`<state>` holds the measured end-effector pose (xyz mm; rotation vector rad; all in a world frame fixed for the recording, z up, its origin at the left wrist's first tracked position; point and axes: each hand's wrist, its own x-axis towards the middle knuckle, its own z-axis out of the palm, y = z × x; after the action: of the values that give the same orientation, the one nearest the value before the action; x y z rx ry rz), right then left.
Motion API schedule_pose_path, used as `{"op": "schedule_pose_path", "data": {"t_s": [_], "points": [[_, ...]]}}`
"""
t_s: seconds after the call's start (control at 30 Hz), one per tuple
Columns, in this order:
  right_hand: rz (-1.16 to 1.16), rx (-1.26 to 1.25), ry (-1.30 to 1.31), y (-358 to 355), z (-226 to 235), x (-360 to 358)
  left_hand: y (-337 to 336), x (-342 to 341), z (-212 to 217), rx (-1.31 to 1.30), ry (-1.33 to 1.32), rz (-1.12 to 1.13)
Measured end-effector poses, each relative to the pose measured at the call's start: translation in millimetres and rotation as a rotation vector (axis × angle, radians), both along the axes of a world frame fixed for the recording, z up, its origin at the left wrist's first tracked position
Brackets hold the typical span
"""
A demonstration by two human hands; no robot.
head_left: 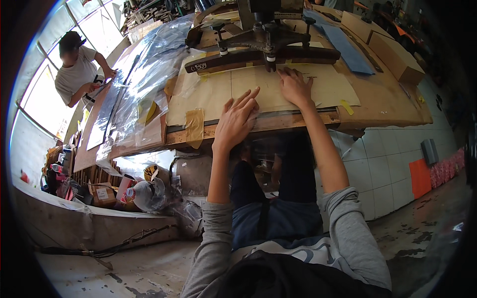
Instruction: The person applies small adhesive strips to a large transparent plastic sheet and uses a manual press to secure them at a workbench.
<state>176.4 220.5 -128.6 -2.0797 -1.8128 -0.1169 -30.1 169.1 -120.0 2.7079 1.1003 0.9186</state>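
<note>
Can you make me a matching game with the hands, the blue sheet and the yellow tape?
Things:
1. left hand
2. right hand
3. blue sheet
4. yellow tape

Places:
A. far right of the table
B. flat on the clear sheet at the table's near edge
C. right of the tan board
D. on the tan board, just below the dark machine arm

Pairs: 1-B, 2-D, 3-A, 4-C

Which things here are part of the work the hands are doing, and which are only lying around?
In use:
- left hand and right hand, both flat on the clear sheet
- tan board beneath it
- dark machine arm just beyond the fingers

Lying about:
- crumpled plastic film
- blue sheet
- cardboard boxes
- clutter on the floor
</note>
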Motion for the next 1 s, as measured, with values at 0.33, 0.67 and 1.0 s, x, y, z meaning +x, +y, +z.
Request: {"op": "schedule_pose_path", "data": {"t_s": [0.33, 0.67, 1.0], "points": [[0.014, 0.001, -0.002, 3.6, 3.6, -1.9, -4.0, 1.9, 5.8, -0.107, 0.018, 0.016], [0.014, 0.193, 0.003, -1.7, 7.3, -0.9, -3.5, 1.5, 6.1, -0.107, 0.019, 0.007], [0.129, 0.232, 0.167, -35.6, 4.5, -2.6, 1.0, -0.9, 0.7, -0.073, 0.053, -0.023]]}}
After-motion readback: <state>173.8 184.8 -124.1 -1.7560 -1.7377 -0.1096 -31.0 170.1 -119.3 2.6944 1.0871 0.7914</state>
